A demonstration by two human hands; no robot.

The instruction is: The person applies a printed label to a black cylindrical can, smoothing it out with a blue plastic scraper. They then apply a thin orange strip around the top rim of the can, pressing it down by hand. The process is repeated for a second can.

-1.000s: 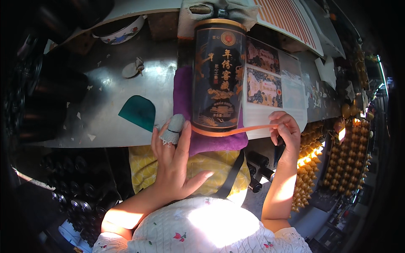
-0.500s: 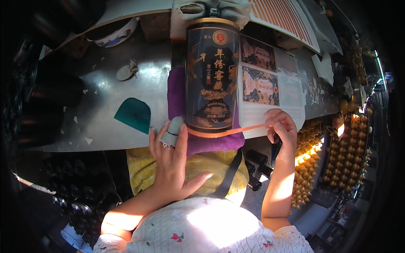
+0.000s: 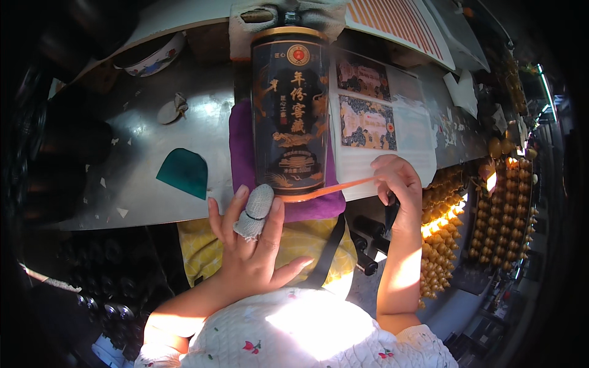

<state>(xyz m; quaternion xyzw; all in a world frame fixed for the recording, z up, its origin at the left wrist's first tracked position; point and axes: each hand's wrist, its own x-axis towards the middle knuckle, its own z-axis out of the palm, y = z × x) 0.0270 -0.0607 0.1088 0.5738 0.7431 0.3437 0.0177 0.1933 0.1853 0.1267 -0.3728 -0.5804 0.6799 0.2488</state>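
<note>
A black cylindrical bottle (image 3: 289, 116) with gold decoration and a gold rim lies on a purple cloth (image 3: 242, 141), its base toward me. Along the base runs a thin orange strip (image 3: 343, 186). My left hand (image 3: 251, 245) is open with fingers spread, its fingertips on the strip at the base's left side. One of its fingers wears a grey cloth finger cover (image 3: 254, 211). The strip's free end is pinched in my right hand (image 3: 399, 190), drawn out to the right. A dark tool (image 3: 391, 214) shows partly beneath that hand's palm; its kind is hidden.
A green scraper-like piece (image 3: 184, 173) lies on the metal table left of the bottle. To the right are printed label sheets (image 3: 368, 122). Behind stand a padded rest (image 3: 245, 24) and a panel of orange strips (image 3: 392, 27). Gold caps (image 3: 500, 214) fill racks at far right.
My left hand has slid rightward, its fingers now overlapping the bottle's base. My right hand keeps the strip stretched. The whole view has shifted slightly, moving the bottle left in the picture.
</note>
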